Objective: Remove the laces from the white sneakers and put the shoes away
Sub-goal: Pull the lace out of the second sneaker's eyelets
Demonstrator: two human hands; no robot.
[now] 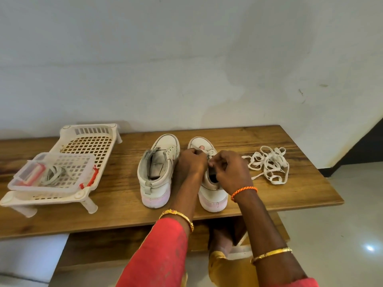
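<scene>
Sneakers (pixel 158 170) lengthwise — toes toward wall (pixel 186 59)

We see two sneakers side by side mid-bench (pixel 124 204): left sneaker (pixel 156 172), right sneaker (pixel 211 189). Loose lace (pixel 267 164) right of them. Rack (pixel 83 154) at bench's left end, box (pixel 51 172) on rack. Wall (pixel 186 59) behind bench.

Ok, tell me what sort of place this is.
Probably a home, perhaps an entryway: a wooden bench or low table against a stained plaster wall, a tiled floor, and a plastic rack.
</scene>
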